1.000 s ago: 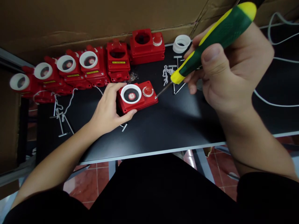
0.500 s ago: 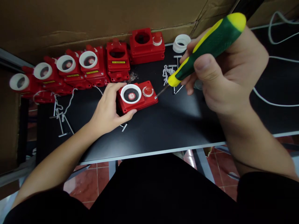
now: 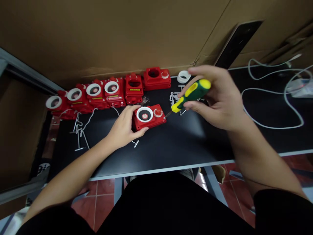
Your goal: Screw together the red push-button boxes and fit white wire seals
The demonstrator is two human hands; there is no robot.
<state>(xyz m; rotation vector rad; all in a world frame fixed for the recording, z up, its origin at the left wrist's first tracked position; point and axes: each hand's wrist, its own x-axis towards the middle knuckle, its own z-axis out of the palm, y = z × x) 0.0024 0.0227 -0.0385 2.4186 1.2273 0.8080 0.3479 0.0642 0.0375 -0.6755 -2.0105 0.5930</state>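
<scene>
A red box with a white ring and a red button lies on the black table. My left hand is closed around its left end and holds it down. My right hand grips a green and yellow screwdriver. The thin metal tip touches the right end of the box.
A row of several similar red boxes stands along the back by a cardboard wall. A loose white ring, white ties and metal pins lie about. White cables curl at the right.
The view has pulled back and up, so everything looks smaller. My right hand has shifted its grip on the screwdriver, fingers more spread. The left hand and box stay put.
</scene>
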